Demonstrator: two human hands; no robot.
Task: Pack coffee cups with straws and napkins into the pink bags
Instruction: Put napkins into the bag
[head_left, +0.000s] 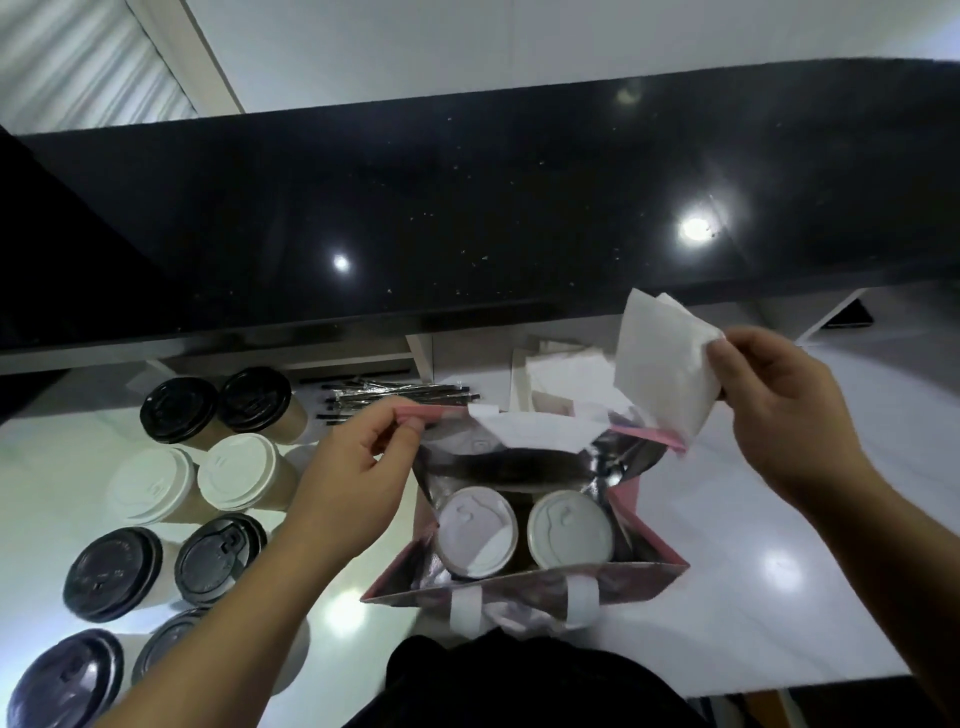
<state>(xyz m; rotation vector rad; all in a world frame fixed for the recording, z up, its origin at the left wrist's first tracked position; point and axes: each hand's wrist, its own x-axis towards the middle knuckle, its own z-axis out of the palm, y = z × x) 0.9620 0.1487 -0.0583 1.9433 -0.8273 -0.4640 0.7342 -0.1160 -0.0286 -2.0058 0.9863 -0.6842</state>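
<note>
Left hand (358, 457) pinches bag (649, 519) rim | right hand (779, 405) grips napkin (665, 369) above bag | two cups (475, 530) inside (white lids)

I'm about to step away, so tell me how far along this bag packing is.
Done: two white-lidded cups stand inside the open pink bag. In hand: the left hand pinches the bag's rim open, and the right hand holds napkins above it. I can't tell whether any straws are in the bag. Left: the straws behind the bag and the other cups on the left.
</note>
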